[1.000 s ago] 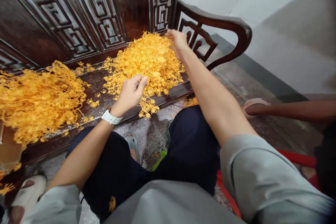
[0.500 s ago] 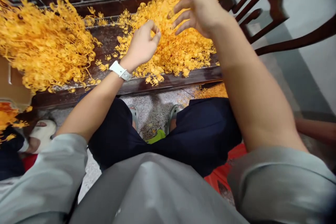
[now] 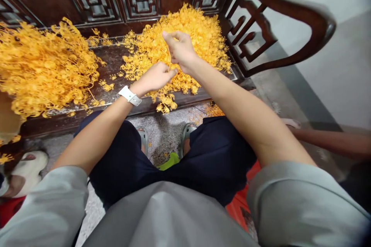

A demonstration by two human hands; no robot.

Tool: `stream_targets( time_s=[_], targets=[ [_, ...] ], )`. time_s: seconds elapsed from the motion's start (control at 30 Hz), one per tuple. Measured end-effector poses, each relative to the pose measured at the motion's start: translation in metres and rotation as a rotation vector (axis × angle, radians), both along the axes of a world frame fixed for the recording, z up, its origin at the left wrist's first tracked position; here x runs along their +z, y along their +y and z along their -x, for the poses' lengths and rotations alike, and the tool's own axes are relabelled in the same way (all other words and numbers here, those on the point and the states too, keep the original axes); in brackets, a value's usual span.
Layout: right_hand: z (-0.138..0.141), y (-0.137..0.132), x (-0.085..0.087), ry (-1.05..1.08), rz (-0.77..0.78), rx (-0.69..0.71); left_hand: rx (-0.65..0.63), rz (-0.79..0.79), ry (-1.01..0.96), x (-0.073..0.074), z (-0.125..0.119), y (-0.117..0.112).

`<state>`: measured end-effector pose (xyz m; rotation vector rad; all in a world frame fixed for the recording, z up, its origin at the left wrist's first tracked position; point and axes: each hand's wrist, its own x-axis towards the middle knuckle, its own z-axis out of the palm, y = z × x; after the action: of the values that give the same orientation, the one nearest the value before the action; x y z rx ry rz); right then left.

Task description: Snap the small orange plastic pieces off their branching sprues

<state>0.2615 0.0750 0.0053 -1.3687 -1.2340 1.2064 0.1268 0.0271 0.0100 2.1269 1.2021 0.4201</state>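
Observation:
My left hand (image 3: 158,76), with a white watch on its wrist, is closed in a pinch at the front of the right-hand heap of yellow plastic pieces (image 3: 199,27). A cluster of small claw-shaped yellow pieces (image 3: 166,102) hangs below it over the bench edge. Just above and to the right, my right hand (image 3: 181,50) is closed too, fingertips together. A thin yellow plastic strand (image 3: 169,54) runs between the two hands, and both grip it. The exact grip points are partly covered by my fingers.
Both heaps lie on a dark wooden bench (image 3: 111,60); the larger yellow heap (image 3: 46,69) is at left. A curved armrest (image 3: 313,27) bounds the right. Red plastic (image 3: 239,204) shows under me, a green object (image 3: 171,161) between my feet. Another person's arm (image 3: 324,142) is at right.
My right hand has come down and left from above the heap, its spread fingers closing on the strand by my left hand. The view has tilted up slightly.

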Motion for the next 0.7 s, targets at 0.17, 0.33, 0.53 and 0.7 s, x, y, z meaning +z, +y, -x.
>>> stream_targets(
  time_s=[0.17,0.33,0.53,0.7],
  targets=[
    [-0.030,0.023,-0.013,-0.348,-0.385,-0.097,-0.049,0.105,0.015,0.007,0.005,-0.005],
    [-0.049,0.037,-0.016,-0.419,-0.387,0.006,-0.090,-0.075,0.189,0.017,0.013,-0.001],
    [-0.056,0.042,-0.007,-0.384,-0.341,-0.017,-0.091,-0.207,0.277,0.022,0.011,-0.002],
    [-0.047,0.043,0.004,-0.456,-0.400,-0.171,-0.020,-0.302,0.274,0.028,0.007,-0.004]
  ],
)
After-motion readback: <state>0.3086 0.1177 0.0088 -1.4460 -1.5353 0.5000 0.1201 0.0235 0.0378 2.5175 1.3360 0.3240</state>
